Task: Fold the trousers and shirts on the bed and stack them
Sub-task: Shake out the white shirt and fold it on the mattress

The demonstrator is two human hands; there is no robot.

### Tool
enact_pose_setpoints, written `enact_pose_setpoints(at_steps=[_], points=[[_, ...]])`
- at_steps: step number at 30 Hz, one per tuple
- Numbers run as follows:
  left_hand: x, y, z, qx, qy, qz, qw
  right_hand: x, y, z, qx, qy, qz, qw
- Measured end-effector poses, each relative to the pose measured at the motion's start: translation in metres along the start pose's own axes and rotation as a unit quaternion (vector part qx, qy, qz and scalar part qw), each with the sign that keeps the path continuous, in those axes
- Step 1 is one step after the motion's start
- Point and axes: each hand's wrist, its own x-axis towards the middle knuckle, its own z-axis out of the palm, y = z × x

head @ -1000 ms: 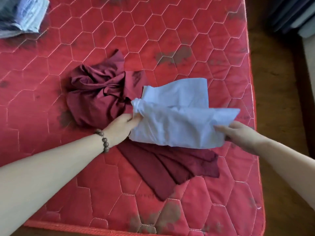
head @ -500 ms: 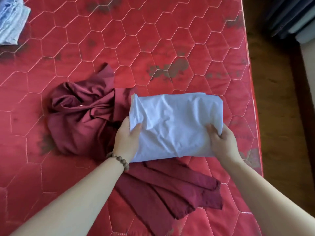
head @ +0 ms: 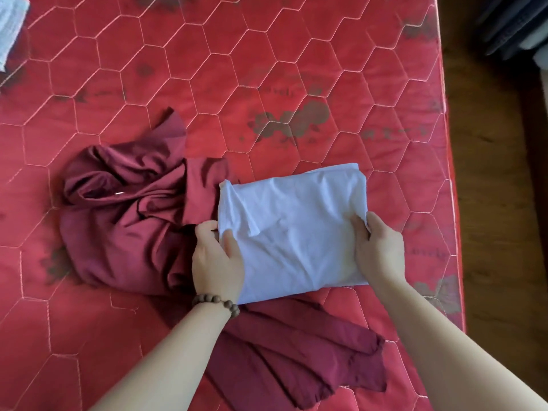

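**Inspector:** On the red quilted mattress (head: 296, 69), head view, the only view supplied: a white cotton shirt folded into a compact rectangle (head: 293, 232) lies right of centre, near the mattress's right edge. It rests partly on a crumpled maroon garment of thin glossy cloth (head: 127, 221), which spreads to its left and trails out below it.

**Assistant:** The hands?

**Inspector:** The left hand (head: 218, 262), beaded bracelet (head: 216, 302) at the wrist, is closed on the shirt's left edge, thumb on top, fingers tucked beneath. The right hand (head: 378, 250) clasps the right edge likewise. Each holds the shirt; neither is spread.

**Assistant:** Orientation?

**Inspector:** The long axis runs left to right, one hand at each short end, equally near. The shirt lies directly between the fingers.

**Assistant:** And the stack?

**Inspector:** A pale folded item (head: 10, 28) shows at the far upper-left corner, well apart. In my judgement that is the stack, so the carry goes leftward and away, over the maroon garment. Risk: the fold slackening in transit.
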Motion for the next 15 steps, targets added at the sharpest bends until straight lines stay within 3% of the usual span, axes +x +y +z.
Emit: enact_pose_setpoints(at_steps=[4,7,10,12,15], points=[[0.000,0.013,-0.004,0.065,0.032,0.202,0.977,0.001,-0.009,-0.007,-0.199,0.077,-0.065,0.975],[0.000,0.023,0.016,0.118,-0.052,0.332,0.934,-0.002,-0.030,0.007,-0.144,0.132,-0.241,0.951],[-0.001,0.018,0.041,0.224,-0.119,0.373,0.892,-0.010,-0.047,0.038,-0.176,-0.023,-0.401,0.898],[0.004,0.005,0.048,0.294,-0.118,0.368,0.874,-0.005,-0.045,0.051,-0.211,-0.108,-0.419,0.876],[0.015,-0.015,0.050,0.319,-0.103,0.346,0.876,0.019,-0.035,0.057,-0.261,-0.141,-0.394,0.870]])
